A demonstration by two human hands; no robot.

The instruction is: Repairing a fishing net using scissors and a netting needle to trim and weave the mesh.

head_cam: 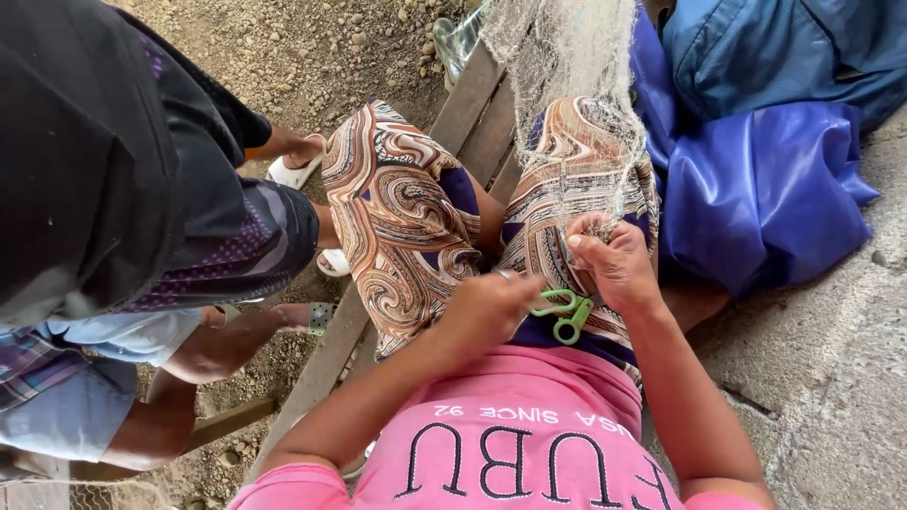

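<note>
I look down at my lap, at patterned brown shorts (406, 217) and a pink shirt. My right hand (614, 260) pinches strands of a pale fishing net (567, 76) that drapes over my right thigh and runs up and away. Green-handled scissors (564, 312) hang at that hand, their blades hidden behind the fingers. My left hand (491, 302) is closed just left of the scissors, its fingertips by the green handles; I cannot see what it grips.
I sit on a wooden plank bench (472, 104) over gravel ground. Another person in dark and purple clothes crouches at the left, with white sandals. A blue tarp (765, 189) lies at the right on concrete.
</note>
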